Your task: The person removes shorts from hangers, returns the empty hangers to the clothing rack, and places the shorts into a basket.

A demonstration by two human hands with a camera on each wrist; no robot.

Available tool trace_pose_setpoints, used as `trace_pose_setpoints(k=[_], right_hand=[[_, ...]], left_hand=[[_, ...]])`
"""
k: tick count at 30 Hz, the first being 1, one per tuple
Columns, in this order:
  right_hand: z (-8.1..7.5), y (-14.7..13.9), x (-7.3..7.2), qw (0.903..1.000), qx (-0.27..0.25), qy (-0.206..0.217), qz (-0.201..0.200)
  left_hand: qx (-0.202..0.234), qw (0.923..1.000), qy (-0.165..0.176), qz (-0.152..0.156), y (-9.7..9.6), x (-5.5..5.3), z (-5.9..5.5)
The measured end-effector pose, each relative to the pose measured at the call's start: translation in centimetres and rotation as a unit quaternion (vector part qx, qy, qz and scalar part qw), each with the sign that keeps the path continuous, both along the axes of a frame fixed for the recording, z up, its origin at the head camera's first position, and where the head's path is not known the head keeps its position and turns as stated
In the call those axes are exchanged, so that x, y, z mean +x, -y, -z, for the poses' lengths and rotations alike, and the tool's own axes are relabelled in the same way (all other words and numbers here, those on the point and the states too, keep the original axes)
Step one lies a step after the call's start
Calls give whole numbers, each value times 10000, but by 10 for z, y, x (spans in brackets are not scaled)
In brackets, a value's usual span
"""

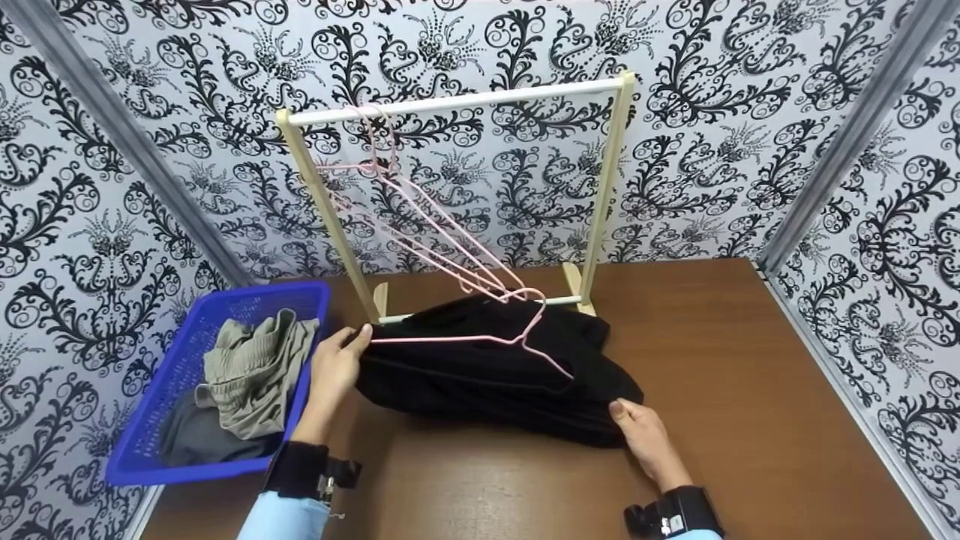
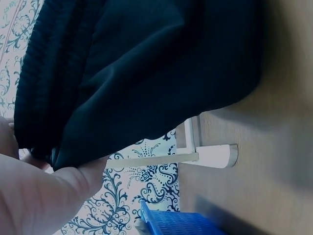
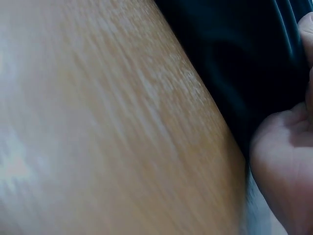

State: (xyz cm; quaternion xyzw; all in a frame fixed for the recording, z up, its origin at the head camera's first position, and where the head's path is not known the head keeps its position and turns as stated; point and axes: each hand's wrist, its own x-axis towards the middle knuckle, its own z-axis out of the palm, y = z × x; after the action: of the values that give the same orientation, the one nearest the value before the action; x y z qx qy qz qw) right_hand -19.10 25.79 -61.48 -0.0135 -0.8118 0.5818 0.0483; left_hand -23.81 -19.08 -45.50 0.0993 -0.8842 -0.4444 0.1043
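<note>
Your left hand point(image 1: 335, 367) holds the left edge of the black cloth point(image 1: 487, 375). Your fingers curl round that edge and your thumb sits on top, right by the end of a pink hanger point(image 1: 480, 339). In the left wrist view you can see your thumb point(image 2: 58, 188) pressed under the dark cloth point(image 2: 142, 68), pinching it.

Your right hand point(image 1: 645, 439) is at the near right corner of the black cloth. Your thumb lies on top of the corner, and your other fingers are tucked under it, so you are pinching the cloth there too. The right wrist view is blurry, but it shows your hand point(image 3: 283, 166) against the dark cloth point(image 3: 244, 63) on the table.

The black cloth lies in a heap on the brown table point(image 1: 750, 390), in front of the wooden rack point(image 1: 457, 101). The pink hanger lies on top of the cloth. Its hook points toward the rack's bottom bar. More pink hangers point(image 1: 405, 202) hang from the top bar of the rack.

A blue basket point(image 1: 180, 375) sits at the left side of the table, just beside your left hand. It has a grey-green cloth point(image 1: 255, 375) in it.
</note>
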Motion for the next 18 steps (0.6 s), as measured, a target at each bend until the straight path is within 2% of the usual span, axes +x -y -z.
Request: trace_pose_setpoints(k=[4,7,9,11,12,14,16,18], right_hand=[[0,2,0,9999,102,-29,88],[0,3,0,9999,89,-44,123],[1,2,-1,9999,20,-61,114],[1,1,0,9999,-37,-82,95],[1,1,0,9999,-49,-94,82],[1,0,1,9999,-61,-110,61],[0,0,1,9999,-28,-99,51],[-1,0,2,10000,53,-67,49]], left_hand=[[274,9995,146,33,3,0,-2],[675,9973,292,-10,6,0,-4],[954,9946,410,-39,8,0,-5],[1396,9886,551,-73,9,0,-5],[1717,9831,626,-64,9,1,-6],[2448,9669,723,-27,9,1,-5],[3285,9415,750,-15,8,2,-4],[3903,9179,711,0,7,1,-2]])
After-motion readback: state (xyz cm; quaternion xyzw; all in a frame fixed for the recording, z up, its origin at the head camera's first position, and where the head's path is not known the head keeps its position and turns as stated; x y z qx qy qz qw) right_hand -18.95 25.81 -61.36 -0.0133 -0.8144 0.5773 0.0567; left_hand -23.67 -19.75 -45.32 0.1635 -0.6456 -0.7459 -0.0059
